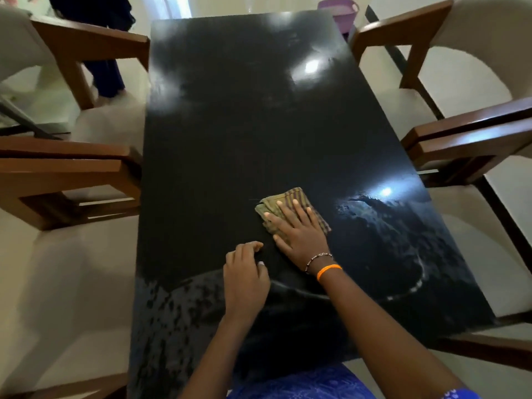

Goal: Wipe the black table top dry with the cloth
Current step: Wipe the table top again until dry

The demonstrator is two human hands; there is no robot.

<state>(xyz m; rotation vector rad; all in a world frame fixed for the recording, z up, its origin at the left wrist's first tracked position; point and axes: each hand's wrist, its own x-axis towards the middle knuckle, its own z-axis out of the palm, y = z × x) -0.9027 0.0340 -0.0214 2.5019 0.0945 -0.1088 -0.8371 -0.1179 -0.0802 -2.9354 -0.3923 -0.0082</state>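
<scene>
The fingers (290, 213) of the right hand (299, 231) lie straight and spread, flat on top of the folded cloth (288, 198), pressing it down rather than gripping it; the palm covers the cloth's near half and its far edge shows beyond the fingertips. The left hand (244, 277) rests just beside and nearer the body, its fingers loosely curled with the tips touching the black surface (230, 125); it seems to hold nothing, though the blur there makes that hard to be sure of. The cloth sits near the middle of the surface's width, in the near half, its long side running roughly from the near left toward the far right. What the coming stroke turns on is where the wet lies from the cloth: a streaked, shiny patch (403, 226) spreads to the right of the right hand, and a mottled damp band (178, 306) runs along the near edge, under and left of the left hand. The right hand is the one on the cloth and closer to the shiny patch, so a sweep rightward looks the likelier next pass. Wooden-armed chairs (66, 174) stand along both long sides.
</scene>
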